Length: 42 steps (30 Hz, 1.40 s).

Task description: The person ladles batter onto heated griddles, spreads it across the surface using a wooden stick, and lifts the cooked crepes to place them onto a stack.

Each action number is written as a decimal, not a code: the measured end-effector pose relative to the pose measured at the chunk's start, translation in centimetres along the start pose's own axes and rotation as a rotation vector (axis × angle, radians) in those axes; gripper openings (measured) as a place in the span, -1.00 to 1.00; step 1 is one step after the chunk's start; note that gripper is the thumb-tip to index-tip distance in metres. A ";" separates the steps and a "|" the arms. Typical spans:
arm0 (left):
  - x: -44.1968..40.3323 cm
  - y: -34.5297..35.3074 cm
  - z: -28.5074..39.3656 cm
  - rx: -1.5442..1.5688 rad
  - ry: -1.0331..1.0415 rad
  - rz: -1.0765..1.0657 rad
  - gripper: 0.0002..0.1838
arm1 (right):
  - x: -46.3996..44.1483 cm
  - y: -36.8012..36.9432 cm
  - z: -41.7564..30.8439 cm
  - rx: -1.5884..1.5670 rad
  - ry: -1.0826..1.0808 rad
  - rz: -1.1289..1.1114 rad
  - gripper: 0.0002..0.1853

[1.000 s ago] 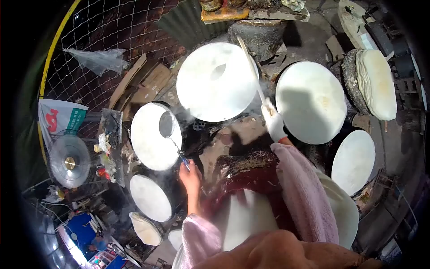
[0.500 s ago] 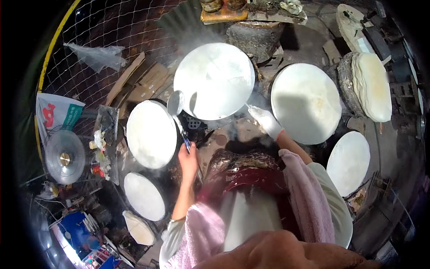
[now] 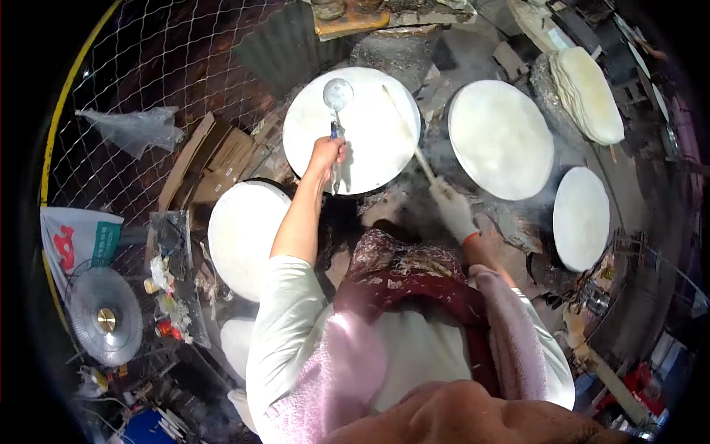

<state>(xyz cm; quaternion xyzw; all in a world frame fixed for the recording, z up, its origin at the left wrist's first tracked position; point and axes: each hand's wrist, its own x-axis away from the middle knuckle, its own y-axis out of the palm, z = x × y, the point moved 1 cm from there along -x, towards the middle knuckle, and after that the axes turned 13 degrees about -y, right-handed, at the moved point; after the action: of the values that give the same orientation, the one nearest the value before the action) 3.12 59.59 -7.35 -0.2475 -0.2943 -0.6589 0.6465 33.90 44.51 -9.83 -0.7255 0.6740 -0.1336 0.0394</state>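
The left hand (image 3: 328,154) now has the ladle (image 3: 338,95) over the middle disc (image 3: 307,126), no longer near the left disc (image 3: 248,240). The right hand's (image 3: 452,207) stick (image 3: 424,164), earlier along the middle disc's edge, reaches farther in.

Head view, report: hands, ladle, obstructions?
Left hand gripping ladle over centre white disc. Gloved right hand gripping stick, tip over same disc. Haze by right hand.

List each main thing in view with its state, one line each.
Central griddle: coated white
Left hand: bare, closed on ladle
Right hand: gloved, gripping stick
Ladle: held over central griddle
Stick: slanted over central griddle
Flatbread stack: layered
Fan: spinning or not, cannot tell
Plastic sheet: crumpled
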 end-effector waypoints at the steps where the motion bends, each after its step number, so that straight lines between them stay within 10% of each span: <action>1: 0.8 0.4 -0.7 -0.003 -0.040 0.012 -0.83 | 1.0 1.8 0.8 -0.048 0.056 0.049 -0.56; 7: 6.5 0.5 -4.9 0.349 -0.158 -0.008 -0.84 | 0.9 8.1 -0.1 -0.517 0.106 0.015 -0.65; 9: 7.3 0.6 -5.5 0.359 -0.169 0.013 -0.84 | 0.7 6.2 -1.0 -0.206 0.252 0.022 -0.59; 12: 6.8 0.4 -6.4 0.531 -0.208 -0.110 -0.94 | 1.3 10.8 2.8 -0.305 -0.029 0.045 -0.54; 17: 10.5 -1.3 -4.1 0.645 0.027 -0.232 -0.82 | 1.5 8.4 -6.4 -0.366 0.382 -0.195 -0.55; 19: 12.8 -4.9 -5.2 0.634 0.250 -0.236 -0.79 | 0.5 7.2 -4.3 -0.612 0.086 0.046 -0.65; 21: 15.2 -6.7 -6.3 0.836 0.002 -0.560 -0.73 | -0.6 6.7 0.7 -0.430 -0.049 0.195 -0.66; 22: 15.7 -7.2 -6.4 0.903 -0.132 -0.762 -0.68 | 0.1 6.1 1.4 0.138 -0.266 -0.068 -0.68; 23: 18.1 -5.7 -5.0 0.674 -0.033 -0.402 -0.72 | 0.7 5.6 0.9 0.298 -0.365 -0.282 -0.67; 25: 19.9 -4.9 -2.6 0.489 0.096 -0.498 -0.73 | 3.6 5.0 -1.9 0.067 -0.235 -0.364 -0.64; 33: 19.6 2.4 -2.2 0.717 -0.167 -0.585 -0.65 | 8.0 -15.4 5.0 0.012 -0.108 0.508 -0.49; 35: 20.1 5.2 -3.1 0.842 -0.169 -0.609 -0.63 | 8.0 -22.2 3.2 0.388 0.137 0.539 -0.43; 42: 22.8 15.1 -2.6 0.962 -0.136 -0.665 -0.64 | -2.9 -35.6 11.9 0.434 -0.081 0.594 -0.23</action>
<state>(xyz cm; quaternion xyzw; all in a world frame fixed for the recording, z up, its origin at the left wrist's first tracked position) 17.40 41.77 8.00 0.1375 -0.6627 -0.6015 0.4245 71.09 49.09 -13.26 -0.4779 0.8090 -0.2273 0.2558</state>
